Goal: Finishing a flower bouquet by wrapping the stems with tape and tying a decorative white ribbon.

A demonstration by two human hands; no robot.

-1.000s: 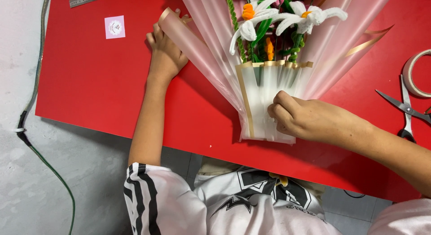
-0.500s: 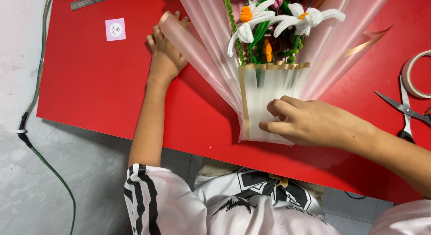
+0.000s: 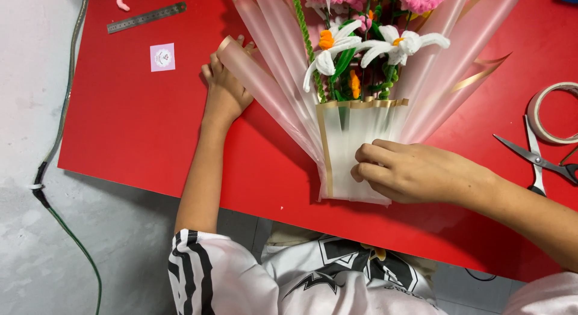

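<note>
A bouquet of pipe-cleaner flowers (image 3: 361, 47), white daisies and pink blooms, lies on the red table (image 3: 132, 128) in frosted pinkish wrapping sheets (image 3: 271, 80) with gold edges. A shorter front sheet (image 3: 343, 134) folds around the stems. My left hand (image 3: 226, 92) grips the outer left edge of the wrapping, fingers tucked under it. My right hand (image 3: 415, 170) presses on the lower part of the front sheet, fingers curled against it, holding the base of the bouquet down.
A metal ruler (image 3: 146, 17) and a small square sticker (image 3: 162, 57) lie at the far left of the table. Scissors (image 3: 536, 161) and a tape roll (image 3: 551, 113) sit at the right. A cable (image 3: 60, 146) runs along the grey floor on the left.
My right hand has slid slightly right and down across the front sheet, its fingers flatter against it. The left hand stays on the wrap's edge.
</note>
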